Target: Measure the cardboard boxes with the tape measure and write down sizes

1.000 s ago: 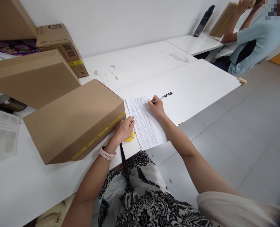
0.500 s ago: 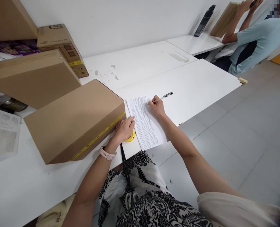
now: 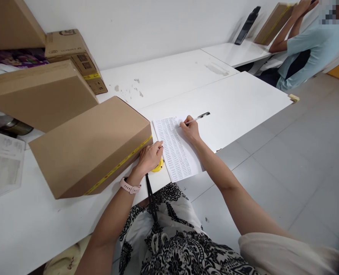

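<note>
My right hand (image 3: 191, 129) is closed around a pen (image 3: 198, 117) with a black cap end and a pale barrel, its tip at the printed sheet (image 3: 176, 152). Columns of small printed entries cover the sheet, which lies near the table's front edge. My left hand (image 3: 151, 156) rests at the sheet's left edge, beside a large brown cardboard box (image 3: 92, 141) with yellow tape along its side. Its fingers lie loosely over the table, partly hidden. Partly under that hand sits a yellow tape measure (image 3: 158, 165) with a black strap (image 3: 149, 191) hanging over the edge.
More cardboard boxes (image 3: 40, 95) stand at the left, with a clear plastic container (image 3: 4, 164) holding papers. A dark bottle (image 3: 247, 26) stands by the wall. At the far right a co-worker in a light blue top (image 3: 315, 49) handles another box (image 3: 275, 25).
My hands, the pen and the sheet stay practically where they were. The co-worker's hands and the box there have shifted slightly.
</note>
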